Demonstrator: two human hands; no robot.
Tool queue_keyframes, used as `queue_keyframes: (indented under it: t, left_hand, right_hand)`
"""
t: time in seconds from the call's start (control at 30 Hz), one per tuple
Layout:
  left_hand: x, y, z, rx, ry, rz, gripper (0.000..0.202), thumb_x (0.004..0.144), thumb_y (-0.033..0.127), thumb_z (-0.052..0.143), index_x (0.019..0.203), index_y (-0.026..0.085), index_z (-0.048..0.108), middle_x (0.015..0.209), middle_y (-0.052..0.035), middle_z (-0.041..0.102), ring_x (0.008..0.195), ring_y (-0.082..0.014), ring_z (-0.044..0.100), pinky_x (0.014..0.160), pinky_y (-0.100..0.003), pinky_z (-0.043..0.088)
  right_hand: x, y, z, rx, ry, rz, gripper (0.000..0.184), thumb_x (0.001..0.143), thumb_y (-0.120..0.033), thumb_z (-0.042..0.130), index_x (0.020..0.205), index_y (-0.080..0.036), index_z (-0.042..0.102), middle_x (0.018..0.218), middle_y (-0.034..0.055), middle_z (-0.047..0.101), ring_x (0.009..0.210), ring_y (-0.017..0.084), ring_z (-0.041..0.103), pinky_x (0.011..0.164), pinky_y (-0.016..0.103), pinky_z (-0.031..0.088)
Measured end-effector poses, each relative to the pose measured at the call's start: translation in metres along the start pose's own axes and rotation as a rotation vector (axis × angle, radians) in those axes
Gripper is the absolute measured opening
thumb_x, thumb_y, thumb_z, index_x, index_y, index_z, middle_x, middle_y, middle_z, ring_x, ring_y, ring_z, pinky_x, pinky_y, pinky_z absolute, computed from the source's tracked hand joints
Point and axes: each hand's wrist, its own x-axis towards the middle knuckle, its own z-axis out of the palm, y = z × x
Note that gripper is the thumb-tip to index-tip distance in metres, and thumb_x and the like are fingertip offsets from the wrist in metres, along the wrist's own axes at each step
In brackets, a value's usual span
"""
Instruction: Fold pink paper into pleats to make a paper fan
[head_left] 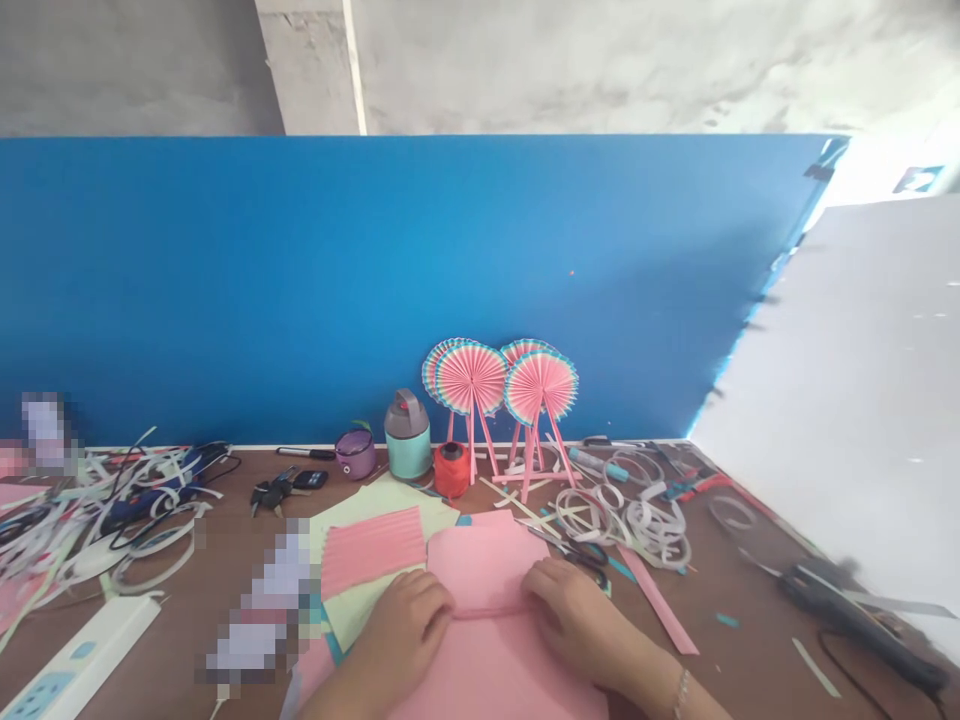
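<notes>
A sheet of pink paper lies in front of me with a narrow folded strip running across it. My left hand grips the left end of that fold, fingers curled. At the right end, my right hand pinches the paper, its thumb hidden. More pink paper spreads beneath and toward me. A pleated pink sheet rests beyond my left hand on pale green paper. Black-handled scissors lie just past my right hand.
Pink pleated paper fans stand against the blue partition. Nearby are a teal flask, a red spool and a purple cup. Coiled paper strips and a black glue gun lie right; a power strip lies left.
</notes>
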Motion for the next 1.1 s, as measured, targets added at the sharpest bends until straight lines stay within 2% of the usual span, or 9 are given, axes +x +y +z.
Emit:
queue_keyframes:
  t: [0.1,0.2,0.47,0.63,0.83,1.1]
  left_hand:
    - [0.002,0.000,-0.004,-0.088,-0.005,-0.099,0.017,0.081,0.012,0.049,0.073,0.021,0.061,0.076,-0.0019,0.064,0.079,-0.0189,0.058,0.072,-0.030,0.042]
    - [0.002,-0.003,-0.002,-0.125,0.003,-0.122,0.019,0.083,0.014,0.046,0.075,0.021,0.062,0.078,-0.0024,0.063,0.080,-0.0189,0.058,0.073,-0.031,0.043]
    - [0.004,-0.004,0.001,-0.145,0.004,-0.160,0.024,0.085,0.018,0.040,0.078,0.020,0.063,0.081,-0.0044,0.061,0.080,-0.0202,0.057,0.073,-0.032,0.043]
    - [0.005,-0.006,0.004,-0.147,-0.002,-0.222,0.021,0.083,0.019,0.041,0.078,0.021,0.062,0.082,-0.0044,0.062,0.082,-0.0211,0.057,0.074,-0.032,0.042]
    - [0.006,-0.009,0.009,-0.149,0.016,-0.233,0.018,0.082,0.019,0.041,0.078,0.021,0.058,0.082,-0.0039,0.061,0.082,-0.0208,0.057,0.074,-0.032,0.040]
    - [0.007,-0.007,0.008,-0.114,-0.018,-0.246,0.019,0.077,0.015,0.039,0.075,0.020,0.058,0.078,-0.0037,0.060,0.079,-0.0203,0.056,0.071,-0.031,0.040]
  right_hand:
    - [0.000,0.004,-0.004,0.150,0.017,0.023,0.024,0.069,-0.001,0.044,0.079,-0.018,0.058,0.083,0.0031,0.061,0.080,0.017,0.054,0.073,0.028,0.040]
    - [0.000,0.003,-0.009,0.257,0.029,0.032,0.025,0.074,-0.002,0.044,0.081,-0.019,0.060,0.085,0.0028,0.063,0.083,0.016,0.056,0.077,0.027,0.041]
    - [0.001,0.004,-0.009,0.295,0.044,0.075,0.027,0.079,-0.004,0.042,0.085,-0.018,0.064,0.089,0.0049,0.065,0.088,0.018,0.058,0.079,0.028,0.043]
    - [0.006,0.003,-0.007,0.309,0.037,0.172,0.024,0.076,-0.007,0.044,0.082,-0.017,0.065,0.087,0.0061,0.067,0.087,0.019,0.059,0.079,0.028,0.042]
    - [0.013,-0.002,-0.009,0.314,0.021,0.332,0.021,0.072,-0.007,0.047,0.080,-0.015,0.064,0.076,0.0043,0.066,0.071,0.016,0.058,0.063,0.024,0.040]
    - [0.015,0.001,-0.005,0.338,0.018,0.369,0.020,0.069,-0.006,0.048,0.076,-0.015,0.064,0.063,-0.0008,0.058,0.058,0.011,0.048,0.053,0.020,0.031]
